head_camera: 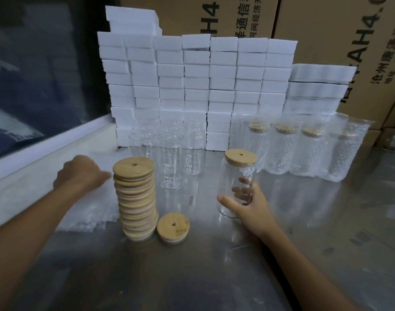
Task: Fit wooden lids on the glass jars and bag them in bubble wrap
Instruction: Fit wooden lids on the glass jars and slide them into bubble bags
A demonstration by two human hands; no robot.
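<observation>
My right hand grips the lower part of a glass jar that has a wooden lid seated on top. My left hand reaches left of a tall stack of wooden lids, over a flat pile of bubble-wrap bags; it is blurred, and whether its fingers hold a bag is hidden. A single lid lies beside the stack's foot. Several empty jars stand behind the stack. Several lidded jars in bubble wrap stand in a row at the right.
All of this sits on a steel table. A wall of white boxes rises at the back, with brown cartons behind it. A white ledge and dark window bound the left side.
</observation>
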